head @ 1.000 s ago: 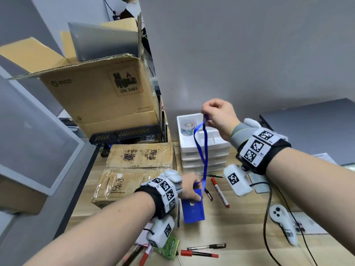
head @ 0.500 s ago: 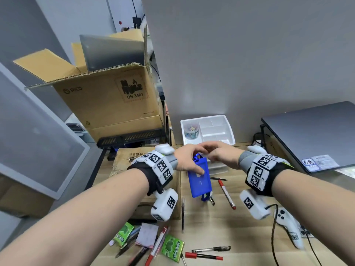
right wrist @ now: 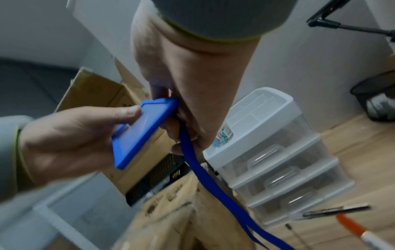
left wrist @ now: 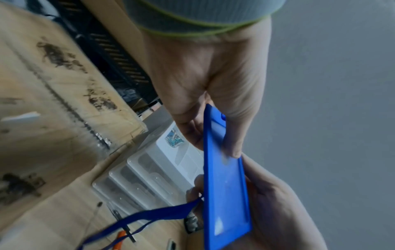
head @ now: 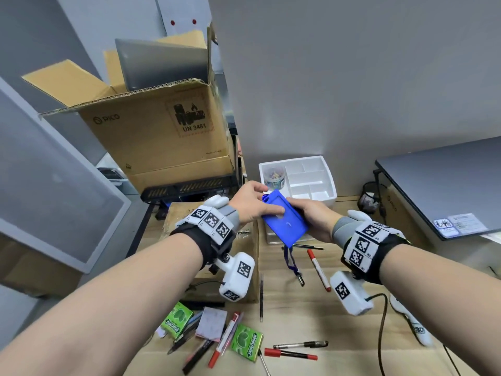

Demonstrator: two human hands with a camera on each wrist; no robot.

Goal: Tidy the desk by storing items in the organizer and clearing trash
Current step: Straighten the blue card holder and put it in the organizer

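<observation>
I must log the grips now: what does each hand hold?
Left hand: grips the blue badge holder by its top.
Right hand: grips the same holder from beneath.

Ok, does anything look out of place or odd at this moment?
The lanyard trails loose below the blue badge holder that both the left hand and the right hand hold above the desk. Pens and gum packs lie scattered there, outside the organizer.

Blue badge holder (head: 284, 222) up off the worktop, tilted, gripped between both hands, its blue lanyard (head: 290, 260) dangling below. Just behind it stands the white drawer organizer (head: 325, 169), top tray open, one compartment holding a cup of coloured clips (head: 274, 177).
</observation>
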